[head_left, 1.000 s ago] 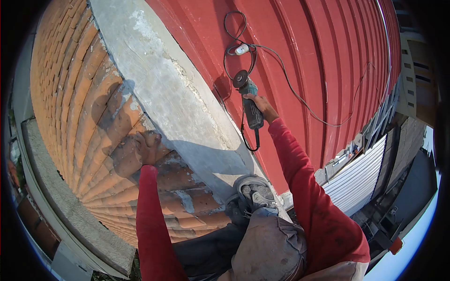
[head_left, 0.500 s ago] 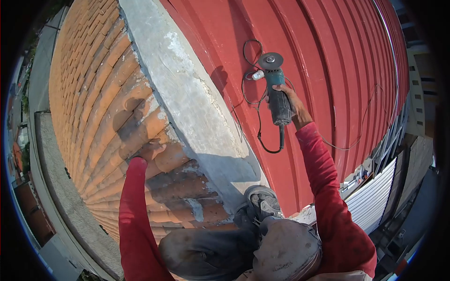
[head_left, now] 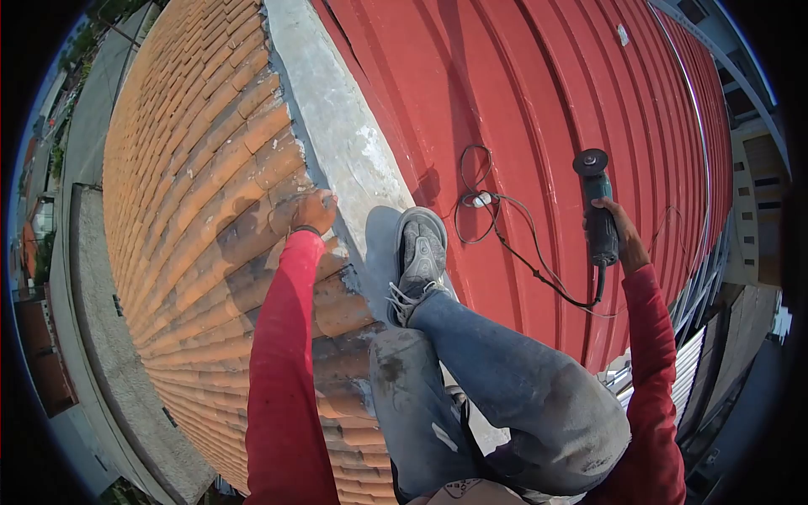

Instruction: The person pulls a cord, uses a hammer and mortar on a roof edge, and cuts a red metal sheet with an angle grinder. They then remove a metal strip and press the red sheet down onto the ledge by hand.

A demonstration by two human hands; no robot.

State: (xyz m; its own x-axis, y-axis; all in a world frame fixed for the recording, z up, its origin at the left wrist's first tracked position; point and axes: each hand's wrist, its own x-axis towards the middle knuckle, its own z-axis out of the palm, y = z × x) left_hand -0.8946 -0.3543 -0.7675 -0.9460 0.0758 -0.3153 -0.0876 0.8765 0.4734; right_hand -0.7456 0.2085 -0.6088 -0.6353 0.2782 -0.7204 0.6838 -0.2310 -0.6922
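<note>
My right hand (head_left: 619, 227) is wrapped round the dark body of an angle grinder (head_left: 601, 240), held over the red metal roof (head_left: 530, 109). The grinder's disc (head_left: 591, 162) points away from me and its power cord (head_left: 539, 273) leaves the rear end. My left hand (head_left: 315, 210) is at the edge of the orange clay tiles (head_left: 252, 160), beside the pale cement strip (head_left: 337, 101). Its fingers look curled, and what they hold, if anything, is hidden. My shoe (head_left: 421, 248) rests on the strip, with the laces hanging loose.
A loop of cord with a white connector (head_left: 482, 199) lies on the red roof. Raised ribs run along the metal sheets. A lower grey ledge (head_left: 105, 320) borders the tiles at left; buildings and white corrugated sheeting (head_left: 686, 370) lie below at right.
My right hand has carried the grinder to the right and lower in view. My left hand has moved up and right towards the cement strip. A foot has stepped forward onto the strip.
</note>
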